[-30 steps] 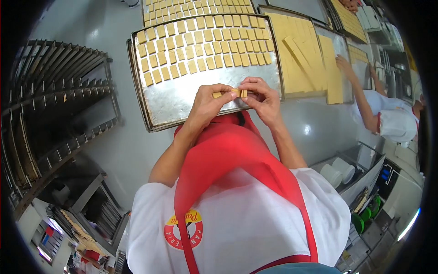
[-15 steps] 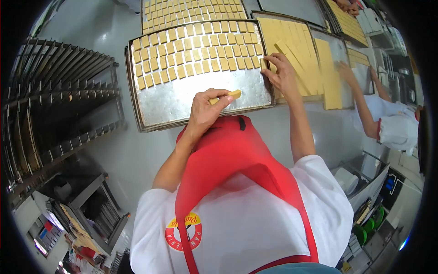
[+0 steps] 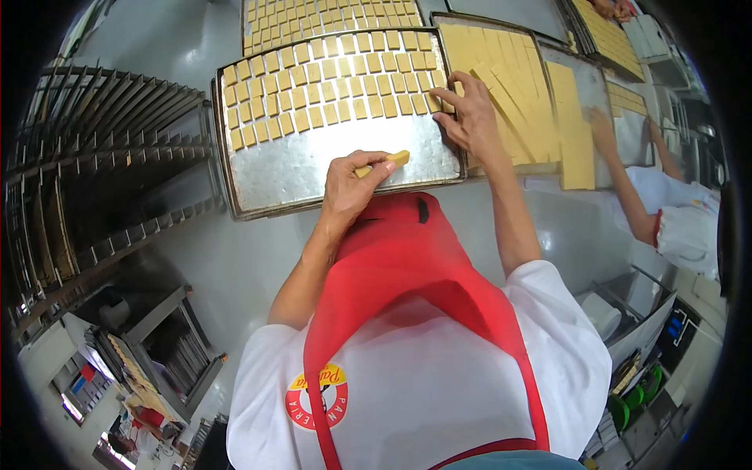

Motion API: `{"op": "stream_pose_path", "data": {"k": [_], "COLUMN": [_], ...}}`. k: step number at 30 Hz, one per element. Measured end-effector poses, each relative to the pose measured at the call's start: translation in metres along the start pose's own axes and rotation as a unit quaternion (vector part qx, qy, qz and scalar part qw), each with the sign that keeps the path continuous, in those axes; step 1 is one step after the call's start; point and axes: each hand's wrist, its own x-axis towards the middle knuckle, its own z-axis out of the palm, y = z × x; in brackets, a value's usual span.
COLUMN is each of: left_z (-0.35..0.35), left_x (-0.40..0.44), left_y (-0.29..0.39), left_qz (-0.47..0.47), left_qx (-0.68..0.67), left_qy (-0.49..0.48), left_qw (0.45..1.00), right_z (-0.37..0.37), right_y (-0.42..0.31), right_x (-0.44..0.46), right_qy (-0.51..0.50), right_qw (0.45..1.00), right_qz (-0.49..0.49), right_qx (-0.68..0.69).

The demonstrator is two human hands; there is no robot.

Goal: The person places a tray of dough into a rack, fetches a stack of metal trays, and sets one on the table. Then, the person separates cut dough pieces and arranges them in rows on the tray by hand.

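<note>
My left hand [image 3: 350, 182] pinches a short yellow dough strip [image 3: 400, 159] over the bare front part of a metal tray [image 3: 282, 176]. Behind it on this tray, small yellow dough pieces [image 3: 330, 114] lie in several rows. My right hand [image 3: 471, 113] is at the tray's right edge, by the right end of the front row. Its thumb and index finger are spread, with the fingertips near a piece there. Whether a fingertip touches that piece is hard to tell.
Right of the tray lies a dough sheet cut into long strips [image 3: 509, 125]. Another tray of pieces [image 3: 329, 17] stands behind. A co-worker's arm [image 3: 619, 180] reaches in at the right. A dark metal rack [image 3: 102, 168] stands at the left.
My right hand has left the strip near my left hand and moved up and right to the end of the front row. My left hand has kept its hold on the strip.
</note>
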Motion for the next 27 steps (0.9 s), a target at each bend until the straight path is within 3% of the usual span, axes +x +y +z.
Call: {"op": "stream_pose_path", "data": {"k": [7,16,18,19,22,27], "left_z": [0.002,-0.074,-0.108,-0.125,-0.170,-0.207], "left_x": [-0.010,-0.026,-0.031,-0.033,-0.036,-0.030], "left_y": [0.012,-0.008,-0.007,-0.008,-0.020,-0.044], "left_qz": [-0.035,0.047,0.169,0.173,0.230,0.251], "left_qx": [0.020,0.075,0.202,0.201,0.459,0.478], "left_qy": [0.045,0.157,0.264,0.264,0.354,0.291], "left_qw": [0.998,0.984,0.928,0.928,0.782,0.790], "right_z": [0.010,0.015,0.023,0.031,0.052,0.088], "right_y": [0.005,-0.028,-0.049,-0.064,-0.122,-0.201], "right_x": [0.000,-0.020,-0.029,-0.030,-0.029,-0.019], "right_qy": [0.005,0.070,0.044,0.063,0.002,-0.065], "right_qw": [1.000,0.997,0.997,0.995,0.990,0.991], "right_qz": [-0.004,0.011,0.038,0.008,0.013,-0.017], "right_qx": [-0.005,0.005,0.046,0.080,0.139,0.119]}}
